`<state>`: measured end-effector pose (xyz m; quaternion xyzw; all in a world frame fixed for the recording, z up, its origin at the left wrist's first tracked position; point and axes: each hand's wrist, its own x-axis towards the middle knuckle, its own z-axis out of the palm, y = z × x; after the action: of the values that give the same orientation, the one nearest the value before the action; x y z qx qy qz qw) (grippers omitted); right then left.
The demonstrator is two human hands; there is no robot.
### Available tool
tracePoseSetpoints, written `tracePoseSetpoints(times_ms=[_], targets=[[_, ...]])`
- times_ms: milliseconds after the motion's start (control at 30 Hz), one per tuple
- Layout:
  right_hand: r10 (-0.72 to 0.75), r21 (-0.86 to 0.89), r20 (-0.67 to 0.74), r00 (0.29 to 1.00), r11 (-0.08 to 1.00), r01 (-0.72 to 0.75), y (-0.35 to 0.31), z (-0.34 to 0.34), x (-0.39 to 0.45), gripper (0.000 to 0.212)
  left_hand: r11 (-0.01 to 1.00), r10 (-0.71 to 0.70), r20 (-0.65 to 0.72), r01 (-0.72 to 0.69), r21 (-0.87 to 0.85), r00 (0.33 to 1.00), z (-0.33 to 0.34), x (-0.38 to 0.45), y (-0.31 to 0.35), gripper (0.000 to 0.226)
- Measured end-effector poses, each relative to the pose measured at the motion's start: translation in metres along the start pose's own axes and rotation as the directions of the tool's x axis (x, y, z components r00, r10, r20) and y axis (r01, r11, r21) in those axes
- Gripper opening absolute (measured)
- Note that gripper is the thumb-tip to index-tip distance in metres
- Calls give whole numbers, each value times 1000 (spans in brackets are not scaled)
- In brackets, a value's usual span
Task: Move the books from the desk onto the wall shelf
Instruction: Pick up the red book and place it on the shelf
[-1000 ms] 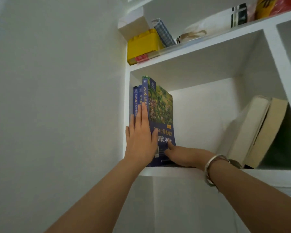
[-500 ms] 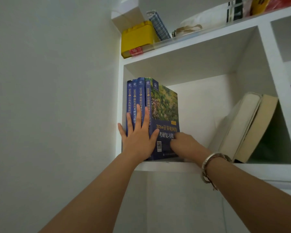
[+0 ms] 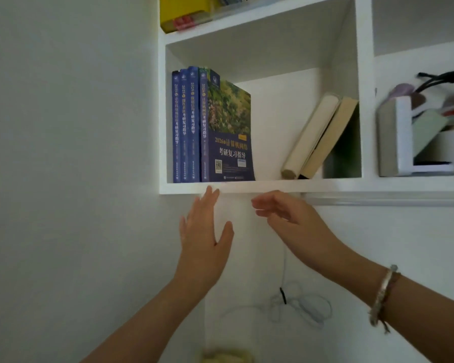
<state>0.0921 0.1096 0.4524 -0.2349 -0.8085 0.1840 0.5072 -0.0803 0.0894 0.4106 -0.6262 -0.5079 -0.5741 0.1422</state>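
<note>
Several blue books [image 3: 210,127] stand upright against the left wall of the white wall shelf [image 3: 260,186], spines facing out; the rightmost one shows a green and blue cover. My left hand [image 3: 205,239] hangs just below the shelf's front edge, flat, fingers apart, holding nothing. My right hand [image 3: 288,221] is beside it, also below the shelf, fingers loosely curled and empty. A bracelet sits on my right wrist. Neither hand touches the books.
Two pale books [image 3: 317,137] lean against the right side of the same compartment. A yellow box [image 3: 184,11] sits on the shelf above. The right compartment holds a white box [image 3: 396,137] and clutter. A white cable [image 3: 299,307] hangs on the wall below.
Both hands have let go of the blue books and dropped below the shelf edge. The books now stand on their own. The view has shifted closer and lower.
</note>
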Motion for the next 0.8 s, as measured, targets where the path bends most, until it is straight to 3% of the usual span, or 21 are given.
tracePoseSetpoints(times_ms=[267,500,567,633,800], targets=[[287,-39,65,956,958,-285,76,-20,-126,32,981,-156,238,179,-80,959,45,-143,16,54],[590,-163,178,788,807,-567,147,-28,-250,18,926,-296,497,373,-59,815,101,-286,10,50],[646,-250,214,733,762,-598,166,-28,-279,13,901,-365,595,432,33,716,115,-324,6,51],[689,-300,235,686,723,-623,187,-27,-304,12,847,-464,676,511,149,573,128,-355,4,54],[757,-416,292,585,651,-635,219,-15,-343,22,551,-703,675,772,317,224,157,-408,7,53]])
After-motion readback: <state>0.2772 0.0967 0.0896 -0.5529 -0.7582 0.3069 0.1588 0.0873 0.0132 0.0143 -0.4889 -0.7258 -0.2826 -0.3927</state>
